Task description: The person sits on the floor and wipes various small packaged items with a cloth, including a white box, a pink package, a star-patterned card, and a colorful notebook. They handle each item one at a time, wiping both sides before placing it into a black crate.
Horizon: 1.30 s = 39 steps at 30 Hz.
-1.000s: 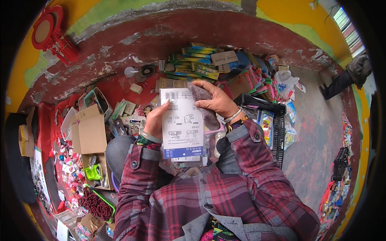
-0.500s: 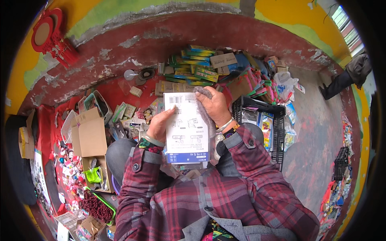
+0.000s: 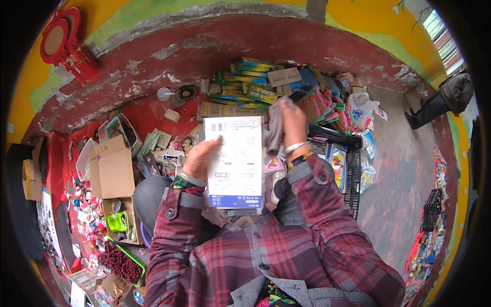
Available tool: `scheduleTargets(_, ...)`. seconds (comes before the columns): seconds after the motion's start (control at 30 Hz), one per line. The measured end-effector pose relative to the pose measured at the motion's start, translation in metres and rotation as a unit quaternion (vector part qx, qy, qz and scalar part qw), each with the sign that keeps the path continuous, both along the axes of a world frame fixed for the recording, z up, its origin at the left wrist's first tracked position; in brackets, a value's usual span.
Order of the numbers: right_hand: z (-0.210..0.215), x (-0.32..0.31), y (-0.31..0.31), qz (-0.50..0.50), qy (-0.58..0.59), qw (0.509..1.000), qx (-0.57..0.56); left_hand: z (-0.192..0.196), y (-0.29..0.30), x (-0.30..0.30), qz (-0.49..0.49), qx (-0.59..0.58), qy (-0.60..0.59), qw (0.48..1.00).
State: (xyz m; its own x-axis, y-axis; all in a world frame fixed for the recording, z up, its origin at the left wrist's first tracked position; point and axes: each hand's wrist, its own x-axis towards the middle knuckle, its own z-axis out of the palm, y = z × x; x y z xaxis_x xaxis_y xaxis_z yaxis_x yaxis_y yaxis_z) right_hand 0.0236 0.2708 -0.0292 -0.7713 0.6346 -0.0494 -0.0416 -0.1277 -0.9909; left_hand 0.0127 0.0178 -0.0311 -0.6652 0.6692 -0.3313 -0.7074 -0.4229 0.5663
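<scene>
A white printed sheet (image 3: 233, 159) is held upright in front of the chest, above the lap. Its left edge is gripped by the left hand (image 3: 199, 158), fingers closed on it. A grey cloth (image 3: 274, 128) is clutched in the right hand (image 3: 292, 123), just beside the sheet's upper right corner. Behind lie stacked boxes (image 3: 250, 82) and a black crate (image 3: 348, 169).

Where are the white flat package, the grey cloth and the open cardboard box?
white flat package (image 3: 235, 158), head view, middle of its printed face
grey cloth (image 3: 274, 130), head view, hanging part
open cardboard box (image 3: 115, 174), head view, raised flap
</scene>
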Motion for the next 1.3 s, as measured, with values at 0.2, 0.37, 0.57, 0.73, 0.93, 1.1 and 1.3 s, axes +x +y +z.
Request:
scheduleTargets(0.2,0.038,0.011,0.033,0.177,0.119,0.949,-0.231,0.016,-0.008,-0.002,0.026,-0.016,0.020,0.999)
scheduleTargets(0.37,0.039,0.015,0.012,0.293,0.144,0.931,-0.160,0.015,-0.007,-0.006,0.021,-0.053,0.018,0.998)
scheduleTargets(0.57,0.040,0.020,-0.024,0.437,0.089,0.893,0.053,0.019,-0.003,-0.004,0.012,-0.046,0.007,0.999)
scheduleTargets(0.73,0.032,0.018,-0.036,0.373,0.094,0.868,0.316,0.017,-0.005,-0.002,0.001,-0.053,0.023,0.998)
scheduleTargets(0.93,0.031,0.014,-0.034,0.228,0.081,0.915,0.324,0.016,0.007,0.005,-0.029,-0.062,0.052,0.996)
scheduleTargets(1.1,0.026,0.007,-0.003,0.113,0.015,0.964,0.241,0.011,0.005,0.003,-0.012,-0.082,0.048,0.995)
scheduleTargets(1.3,0.045,0.025,-0.048,0.265,0.162,0.919,0.243,0.009,0.012,0.004,-0.037,-0.036,0.079,0.996)
